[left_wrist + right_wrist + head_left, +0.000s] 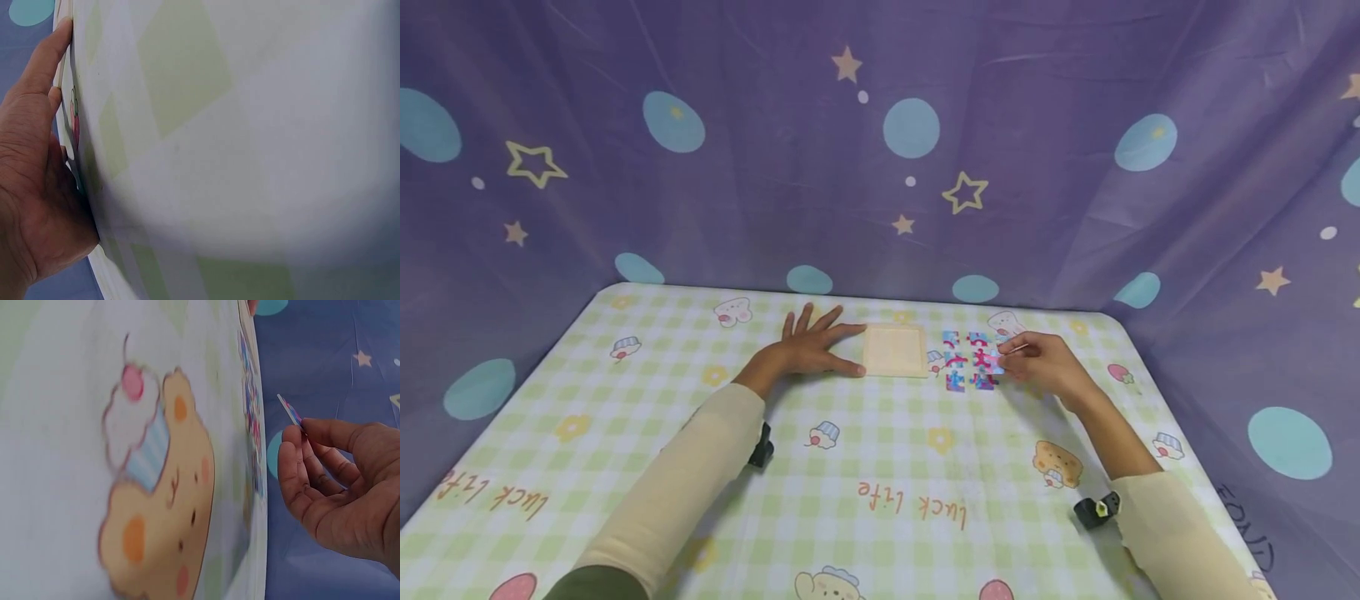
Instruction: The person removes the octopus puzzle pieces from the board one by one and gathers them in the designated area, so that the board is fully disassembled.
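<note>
My left hand (811,348) lies at the left side of a square wooden puzzle tray (895,352), its fingers spread and its thumb and index fingertips touching the tray's left edge. The tray's floor is bare, pale wood. My right hand (1041,362) pinches a thin jigsaw piece (289,412) between thumb and fingers, held above the table in the right wrist view. To the right of the tray, several loose pink and blue jigsaw pieces (955,382) lie in rows beside that hand. In the left wrist view the left hand (34,181) partly hides what its fingertips touch.
A green checked tablecloth (880,467) with printed cartoons covers the table. Behind it and at the sides hangs a purple curtain (820,167) with stars and blue dots. A black wrist device (1096,510) sits on the right forearm, another (762,447) on the left.
</note>
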`<state>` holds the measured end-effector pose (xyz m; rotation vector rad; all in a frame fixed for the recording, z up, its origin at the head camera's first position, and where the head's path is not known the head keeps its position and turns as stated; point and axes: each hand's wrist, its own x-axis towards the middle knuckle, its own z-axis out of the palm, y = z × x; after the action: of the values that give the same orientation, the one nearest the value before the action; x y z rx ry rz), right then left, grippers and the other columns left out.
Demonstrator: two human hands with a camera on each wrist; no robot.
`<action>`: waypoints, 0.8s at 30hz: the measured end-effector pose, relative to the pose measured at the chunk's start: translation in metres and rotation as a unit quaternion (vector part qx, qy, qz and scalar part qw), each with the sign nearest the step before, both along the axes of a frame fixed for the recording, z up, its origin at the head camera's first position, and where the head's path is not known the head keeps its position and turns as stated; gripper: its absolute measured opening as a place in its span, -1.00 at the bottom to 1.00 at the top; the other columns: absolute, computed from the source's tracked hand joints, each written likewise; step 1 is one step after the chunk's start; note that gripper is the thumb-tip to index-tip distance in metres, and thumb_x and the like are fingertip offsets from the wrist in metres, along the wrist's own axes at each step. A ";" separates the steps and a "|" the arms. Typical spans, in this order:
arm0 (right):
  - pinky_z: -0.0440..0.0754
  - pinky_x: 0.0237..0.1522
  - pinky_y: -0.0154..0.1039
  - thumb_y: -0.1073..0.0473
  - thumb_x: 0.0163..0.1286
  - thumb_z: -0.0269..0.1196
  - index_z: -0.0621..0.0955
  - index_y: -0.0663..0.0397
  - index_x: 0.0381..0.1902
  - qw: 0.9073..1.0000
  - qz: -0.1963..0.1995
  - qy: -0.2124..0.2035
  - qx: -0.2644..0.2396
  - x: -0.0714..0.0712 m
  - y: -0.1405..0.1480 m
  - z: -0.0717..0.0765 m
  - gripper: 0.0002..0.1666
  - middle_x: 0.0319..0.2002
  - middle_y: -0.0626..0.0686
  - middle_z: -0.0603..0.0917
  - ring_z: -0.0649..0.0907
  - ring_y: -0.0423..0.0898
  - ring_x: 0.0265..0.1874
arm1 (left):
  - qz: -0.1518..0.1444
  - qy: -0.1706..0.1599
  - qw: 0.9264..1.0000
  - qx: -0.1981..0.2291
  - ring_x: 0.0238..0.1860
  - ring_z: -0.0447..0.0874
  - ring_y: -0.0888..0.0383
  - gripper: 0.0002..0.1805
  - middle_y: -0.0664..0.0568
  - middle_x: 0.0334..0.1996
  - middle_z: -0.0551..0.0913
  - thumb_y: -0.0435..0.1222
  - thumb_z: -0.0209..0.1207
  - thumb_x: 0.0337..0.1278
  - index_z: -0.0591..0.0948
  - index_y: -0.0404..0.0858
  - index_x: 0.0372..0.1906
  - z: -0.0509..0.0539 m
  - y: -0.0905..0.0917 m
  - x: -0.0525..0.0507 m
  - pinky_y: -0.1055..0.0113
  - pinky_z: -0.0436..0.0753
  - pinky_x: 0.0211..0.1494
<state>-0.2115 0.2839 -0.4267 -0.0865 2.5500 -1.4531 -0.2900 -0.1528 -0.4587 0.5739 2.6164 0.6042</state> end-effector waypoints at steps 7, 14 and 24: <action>0.84 -0.15 -0.18 0.14 0.66 0.37 0.69 0.36 0.25 1.000 0.003 -0.016 0.010 0.001 0.021 -0.004 -0.59 -0.10 0.08 0.88 0.78 -0.12 -0.24 | -0.003 -0.002 1.000 -0.002 0.83 -0.82 -0.33 0.13 0.08 0.93 -0.36 0.55 0.32 0.23 0.17 0.41 0.83 0.005 0.002 0.004 -0.42 -0.76 0.74; 0.87 -0.15 -0.20 0.20 0.63 0.40 0.68 0.40 0.25 0.998 0.013 -0.052 0.012 0.002 0.034 -0.007 -0.59 -0.04 0.09 0.91 0.85 -0.15 -0.22 | -0.006 0.004 1.000 -0.010 0.82 -0.85 -0.35 0.17 0.08 0.93 -0.39 0.59 0.31 0.18 0.15 0.43 0.83 -0.002 0.001 -0.001 -0.45 -0.78 0.71; 0.84 -0.16 -0.28 0.24 0.60 0.42 0.69 0.41 0.20 0.997 0.012 -0.075 0.019 -0.002 0.037 -0.012 -0.63 -0.16 -0.03 0.87 0.80 -0.22 -0.23 | 0.000 0.001 1.000 -0.001 0.82 -0.86 -0.27 0.19 0.17 0.92 -0.39 0.65 0.31 0.08 0.15 0.51 0.81 -0.009 -0.002 -0.007 -0.42 -0.78 0.73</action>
<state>-0.2132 0.3208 -0.4388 -0.0014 2.4471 -1.3488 -0.2969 -0.1544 -0.4676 0.5736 2.6188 0.6009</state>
